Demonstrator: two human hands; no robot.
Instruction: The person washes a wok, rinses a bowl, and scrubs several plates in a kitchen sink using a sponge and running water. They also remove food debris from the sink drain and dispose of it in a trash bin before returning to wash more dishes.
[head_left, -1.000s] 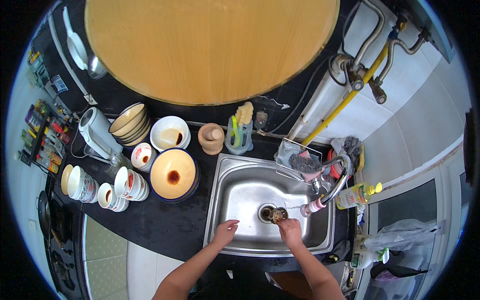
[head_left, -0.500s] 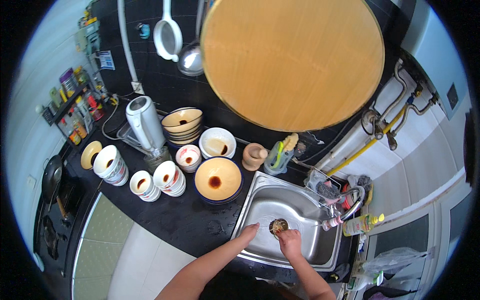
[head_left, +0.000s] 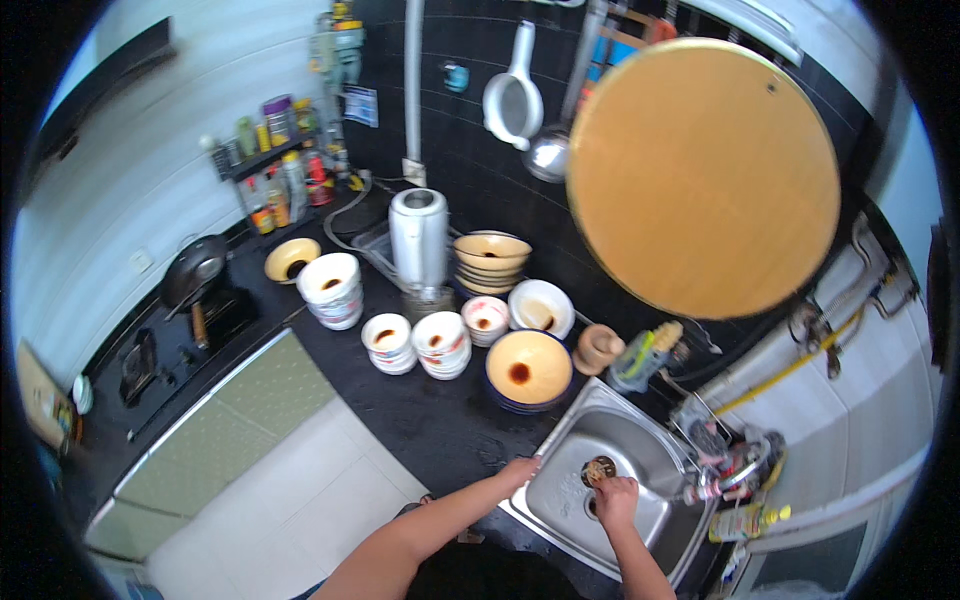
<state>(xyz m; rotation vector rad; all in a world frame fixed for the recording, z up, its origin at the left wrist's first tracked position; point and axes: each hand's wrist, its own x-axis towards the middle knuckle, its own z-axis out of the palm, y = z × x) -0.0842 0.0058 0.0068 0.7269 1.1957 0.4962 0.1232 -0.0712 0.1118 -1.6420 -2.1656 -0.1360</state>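
Low in the frame, right of centre, the right hand [head_left: 614, 500] is closed around a small round metal sink strainer [head_left: 598, 470] clogged with brownish scraps, holding it above the basin of the stainless-steel sink [head_left: 560, 490]. The fingers curl over its near edge, apparently so the strainer stays level and its contents do not spill. The left hand [head_left: 520, 470] lies flat and open on the sink's left rim, holding nothing; it looks like a brace for a body leaning forward over the counter.

The black stone countertop [head_left: 420, 420] in the middle of the frame is crowded with used crockery set just left of the sink: a wide yellow-glazed bowl with a dark sauce spot [head_left: 528, 368] sits closest to the basin, with a small wooden mortar-shaped cup [head_left: 598, 348] beside it and a clear utensil holder with a yellow brush [head_left: 645, 358] further right. Behind these stand stacks of small white bowls with red rims [head_left: 440, 342], a taller stack of white bowls [head_left: 330, 290], a pile of tan bowls [head_left: 490, 260] and a white electric kettle [head_left: 418, 238], all grouped near the sink.

At upper right a large round wooden board [head_left: 700, 175] hangs against the dark tiled wall, with a white ladle-shaped strainer [head_left: 512, 98] hung to its left. At the right of the sink the tap [head_left: 735, 465] is crowded by bottles and a wire rack. A black wok [head_left: 195, 270] sits on the hob at the left.
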